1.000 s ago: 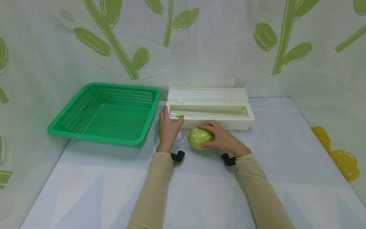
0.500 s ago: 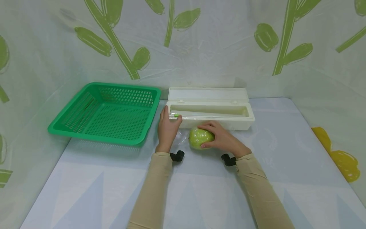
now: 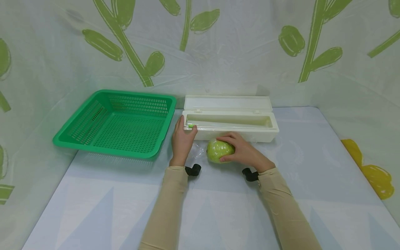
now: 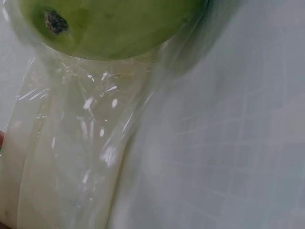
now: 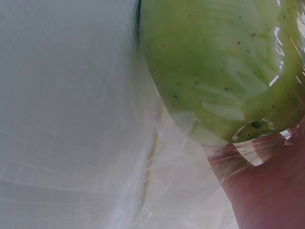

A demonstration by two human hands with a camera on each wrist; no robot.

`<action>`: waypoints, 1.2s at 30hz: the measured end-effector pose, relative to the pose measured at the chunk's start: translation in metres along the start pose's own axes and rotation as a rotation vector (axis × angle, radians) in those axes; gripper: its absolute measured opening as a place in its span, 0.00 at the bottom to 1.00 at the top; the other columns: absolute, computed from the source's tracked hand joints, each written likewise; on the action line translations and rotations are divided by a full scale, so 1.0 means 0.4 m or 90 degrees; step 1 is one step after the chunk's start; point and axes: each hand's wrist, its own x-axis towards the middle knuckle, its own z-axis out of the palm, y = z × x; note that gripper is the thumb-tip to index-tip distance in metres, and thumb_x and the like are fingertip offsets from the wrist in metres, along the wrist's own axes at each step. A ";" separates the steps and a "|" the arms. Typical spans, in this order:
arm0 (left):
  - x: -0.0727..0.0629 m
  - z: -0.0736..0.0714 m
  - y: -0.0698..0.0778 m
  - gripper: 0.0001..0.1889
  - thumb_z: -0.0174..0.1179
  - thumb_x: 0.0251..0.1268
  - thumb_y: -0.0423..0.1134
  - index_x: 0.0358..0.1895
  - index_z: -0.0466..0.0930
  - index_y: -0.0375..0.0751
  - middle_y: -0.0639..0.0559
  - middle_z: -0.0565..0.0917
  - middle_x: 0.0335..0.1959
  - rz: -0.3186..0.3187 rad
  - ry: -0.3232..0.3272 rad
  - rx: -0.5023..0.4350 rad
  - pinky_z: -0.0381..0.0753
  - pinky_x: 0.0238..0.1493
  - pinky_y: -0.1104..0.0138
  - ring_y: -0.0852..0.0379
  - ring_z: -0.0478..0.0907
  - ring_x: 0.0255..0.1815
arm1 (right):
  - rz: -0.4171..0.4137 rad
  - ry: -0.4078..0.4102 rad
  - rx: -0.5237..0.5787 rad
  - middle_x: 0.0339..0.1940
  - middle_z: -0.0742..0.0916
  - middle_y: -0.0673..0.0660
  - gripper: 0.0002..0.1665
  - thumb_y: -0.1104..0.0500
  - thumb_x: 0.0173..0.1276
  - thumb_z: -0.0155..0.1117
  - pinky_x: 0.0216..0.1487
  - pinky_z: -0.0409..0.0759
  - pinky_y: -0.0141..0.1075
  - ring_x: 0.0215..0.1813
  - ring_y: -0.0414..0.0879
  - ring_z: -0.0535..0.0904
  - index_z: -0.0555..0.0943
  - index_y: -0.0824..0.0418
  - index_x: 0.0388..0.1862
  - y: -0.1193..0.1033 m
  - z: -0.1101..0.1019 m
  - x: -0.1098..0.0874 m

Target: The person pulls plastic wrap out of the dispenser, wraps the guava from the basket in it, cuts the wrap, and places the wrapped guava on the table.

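A speckled green fruit [image 3: 217, 151], rounded and partly covered in clear cling film [image 4: 95, 119], sits on the table in front of a white cling film dispenser [image 3: 234, 134]. My right hand [image 3: 245, 151] grips the fruit from its right side, thumb in front and fingers over the back. At the dispenser's front left corner, my left hand [image 3: 182, 144] has its fingers along the end wall and its thumb at the small green slider [image 3: 191, 125]. Film stretches between dispenser and fruit in the left wrist view. The right wrist view shows film over the fruit's skin [image 5: 205, 62] too.
The dispenser's lid [image 3: 228, 103] stands raised at the back. To the left is a green plastic basket [image 3: 156, 152] with perforated walls. A patterned curtain [image 3: 237, 52] encloses the back and sides of the table [image 3: 218, 208].
My left thumb and the green slider have shifted slightly left along the dispenser's front edge. My right hand and the fruit stay in place.
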 end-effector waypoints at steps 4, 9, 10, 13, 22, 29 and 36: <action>0.000 0.000 -0.001 0.36 0.52 0.57 0.53 0.68 0.54 0.44 0.50 0.59 0.66 -0.001 0.000 -0.005 0.59 0.60 0.58 0.53 0.56 0.65 | 0.000 0.001 0.001 0.55 0.68 0.48 0.44 0.41 0.43 0.72 0.52 0.66 0.42 0.57 0.44 0.63 0.69 0.48 0.61 -0.001 0.000 0.000; 0.000 0.002 -0.003 0.35 0.51 0.57 0.52 0.68 0.54 0.44 0.49 0.59 0.66 -0.004 0.004 -0.007 0.58 0.61 0.58 0.53 0.56 0.65 | 0.002 0.000 0.001 0.56 0.68 0.48 0.44 0.42 0.43 0.72 0.53 0.66 0.43 0.57 0.45 0.63 0.69 0.49 0.61 -0.001 0.000 -0.001; 0.000 0.002 -0.004 0.35 0.51 0.57 0.52 0.67 0.55 0.44 0.49 0.59 0.66 -0.003 0.005 -0.008 0.58 0.61 0.59 0.54 0.56 0.65 | 0.002 0.001 0.002 0.56 0.68 0.48 0.44 0.42 0.43 0.72 0.53 0.66 0.43 0.57 0.44 0.63 0.69 0.49 0.61 -0.001 0.000 -0.001; 0.003 -0.001 -0.006 0.34 0.52 0.58 0.51 0.67 0.56 0.43 0.48 0.60 0.66 0.003 0.007 -0.014 0.57 0.62 0.60 0.54 0.56 0.65 | 0.002 0.001 0.003 0.56 0.68 0.48 0.44 0.42 0.43 0.72 0.53 0.66 0.42 0.57 0.44 0.63 0.69 0.49 0.61 -0.001 0.001 -0.001; 0.009 -0.009 -0.018 0.31 0.54 0.58 0.50 0.66 0.59 0.47 0.53 0.62 0.65 -0.018 0.002 -0.069 0.55 0.62 0.66 0.60 0.55 0.65 | 0.001 0.004 0.004 0.56 0.68 0.48 0.44 0.41 0.42 0.72 0.53 0.66 0.42 0.57 0.44 0.63 0.69 0.49 0.61 0.001 0.002 0.000; 0.010 -0.013 -0.017 0.31 0.55 0.58 0.50 0.65 0.61 0.47 0.54 0.63 0.64 -0.029 -0.002 -0.097 0.56 0.62 0.66 0.62 0.55 0.65 | 0.002 0.003 0.008 0.56 0.68 0.48 0.44 0.42 0.42 0.73 0.53 0.66 0.42 0.57 0.44 0.62 0.69 0.49 0.60 0.000 0.001 0.000; 0.010 -0.014 -0.018 0.28 0.52 0.61 0.46 0.65 0.61 0.47 0.53 0.63 0.64 -0.024 0.006 -0.115 0.60 0.60 0.65 0.60 0.60 0.62 | 0.002 0.003 0.006 0.56 0.68 0.47 0.44 0.42 0.42 0.73 0.53 0.66 0.42 0.57 0.44 0.62 0.69 0.49 0.60 0.001 0.001 0.001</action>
